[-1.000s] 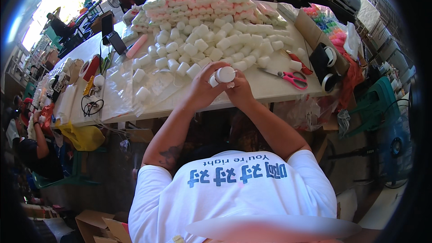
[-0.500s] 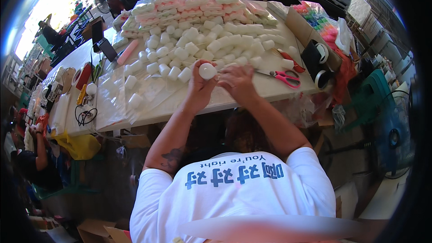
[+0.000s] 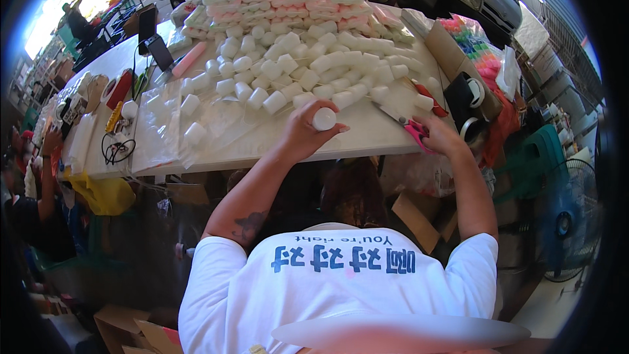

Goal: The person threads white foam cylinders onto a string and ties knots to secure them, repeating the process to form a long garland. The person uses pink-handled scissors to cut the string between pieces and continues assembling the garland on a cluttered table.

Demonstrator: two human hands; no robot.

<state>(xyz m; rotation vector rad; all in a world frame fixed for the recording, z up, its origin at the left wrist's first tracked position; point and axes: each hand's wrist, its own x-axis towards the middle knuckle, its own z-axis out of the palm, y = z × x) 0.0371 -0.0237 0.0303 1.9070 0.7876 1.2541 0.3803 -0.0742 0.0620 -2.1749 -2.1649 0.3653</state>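
right hand (image 3: 440, 132) moved onto pink scissors (image 3: 413, 128), its grip unclear, left hand (image 3: 303, 132) grips white jar (image 3: 324, 118)

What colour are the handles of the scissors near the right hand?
Pink, seen in the head view: the scissors lie by the right hand.
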